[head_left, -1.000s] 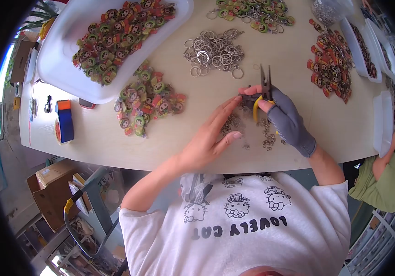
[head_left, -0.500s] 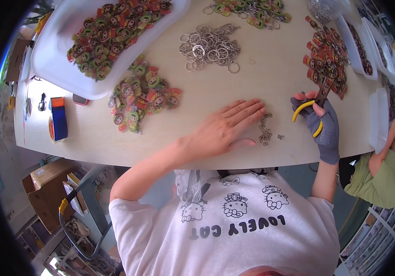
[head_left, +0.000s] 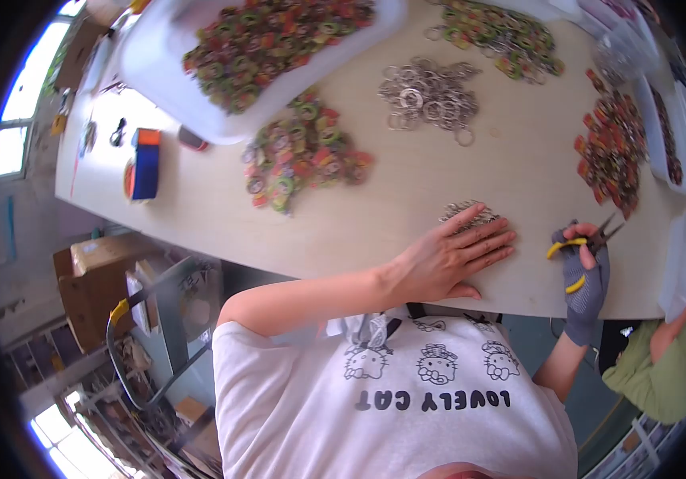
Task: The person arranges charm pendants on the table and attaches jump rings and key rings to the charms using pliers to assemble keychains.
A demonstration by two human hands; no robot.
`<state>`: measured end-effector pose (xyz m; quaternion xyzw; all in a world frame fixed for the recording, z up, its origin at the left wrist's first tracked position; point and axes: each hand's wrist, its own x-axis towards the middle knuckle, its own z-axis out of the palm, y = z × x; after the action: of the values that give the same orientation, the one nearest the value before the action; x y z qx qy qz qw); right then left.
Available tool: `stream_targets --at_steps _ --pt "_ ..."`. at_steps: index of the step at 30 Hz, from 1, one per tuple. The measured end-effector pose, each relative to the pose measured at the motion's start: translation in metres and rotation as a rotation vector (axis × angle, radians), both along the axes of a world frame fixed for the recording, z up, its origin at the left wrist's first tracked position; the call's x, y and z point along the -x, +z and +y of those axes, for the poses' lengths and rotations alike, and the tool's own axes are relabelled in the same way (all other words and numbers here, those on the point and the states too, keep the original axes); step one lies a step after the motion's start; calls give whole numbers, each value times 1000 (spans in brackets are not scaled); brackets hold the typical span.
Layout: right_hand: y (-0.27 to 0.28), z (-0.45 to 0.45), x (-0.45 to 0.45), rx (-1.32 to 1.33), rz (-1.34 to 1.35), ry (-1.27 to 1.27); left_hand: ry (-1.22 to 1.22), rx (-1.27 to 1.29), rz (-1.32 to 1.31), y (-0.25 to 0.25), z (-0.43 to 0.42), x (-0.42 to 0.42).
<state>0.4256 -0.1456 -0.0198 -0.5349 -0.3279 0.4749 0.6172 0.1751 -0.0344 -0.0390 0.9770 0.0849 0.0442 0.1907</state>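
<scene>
My left hand (head_left: pixel 459 251), bare, lies flat on the table with its fingers stretched out. It is against a small heap of tiny metal rings or links (head_left: pixel 471 214); part of the heap is hidden under the fingers. My right hand (head_left: pixel 586 271), in a grey fingerless glove, is wrapped round pliers (head_left: pixel 605 236) with yellow handles. Their slim jaws are parted, point up and right, and grip nothing I can see. Beyond the left hand is a pile of silver split rings (head_left: pixel 431 96). Red character charms (head_left: pixel 613 148) lie above the pliers.
A white tub (head_left: pixel 151 64) of charms stands at the far left, with more charms (head_left: pixel 299 156) before it. Green charms with rings (head_left: pixel 511 40) lie at the back. A blue and orange tape dispenser (head_left: pixel 146 164) is left; white trays (head_left: pixel 682 255) and another person (head_left: pixel 662 367) are right.
The whole view has shifted. My left hand has swept over the tiny links, which now sit gathered at its far side. The pliers have moved away from the red charms.
</scene>
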Motion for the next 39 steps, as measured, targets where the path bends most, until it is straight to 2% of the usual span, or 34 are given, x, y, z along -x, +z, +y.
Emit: stream_targets --at_steps 2,6,9,11,14,15,17,19,20,23,24,27,29,31,35,38,39 --pt "4 5 4 -15 -4 35 44 25 2 5 4 16" --pt "9 17 6 77 -559 22 46 -9 -213 18 17 45" --pt "5 39 14 60 -614 47 284 -301 -63 36 49 89" --pt "-13 43 1 19 -707 35 406 -279 -24 46 69 122" --pt "-23 44 -2 27 -797 50 392 -149 -97 45 85 143" --pt "-20 42 -1 52 -823 58 362 -139 -129 39 90 145" --pt "-7 51 15 0 -1040 104 394 -169 -261 21 95 147" --pt "7 52 36 109 -906 199 384 -142 -324 19 98 145" --pt "9 51 42 66 -966 235 386 -141 -349 22 99 142" --pt "9 51 62 -52 -1142 329 578 -36 -472 29 96 135" --pt "12 55 68 -76 -1217 340 666 100 -535 26 91 133" --pt "14 70 82 -138 -1363 350 716 895 -838 26 80 107" --pt "15 79 84 -153 -1455 397 683 1115 -756 30 81 92" --pt "9 85 84 -154 -1423 347 632 1345 -725 30 86 78" --pt "11 85 80 -82 -1338 320 553 1359 -670 27 100 51" --pt "21 74 71 45 -1314 397 512 1431 -661 19 102 44" --pt "22 72 69 138 -1130 361 513 1446 -682 17 102 44"
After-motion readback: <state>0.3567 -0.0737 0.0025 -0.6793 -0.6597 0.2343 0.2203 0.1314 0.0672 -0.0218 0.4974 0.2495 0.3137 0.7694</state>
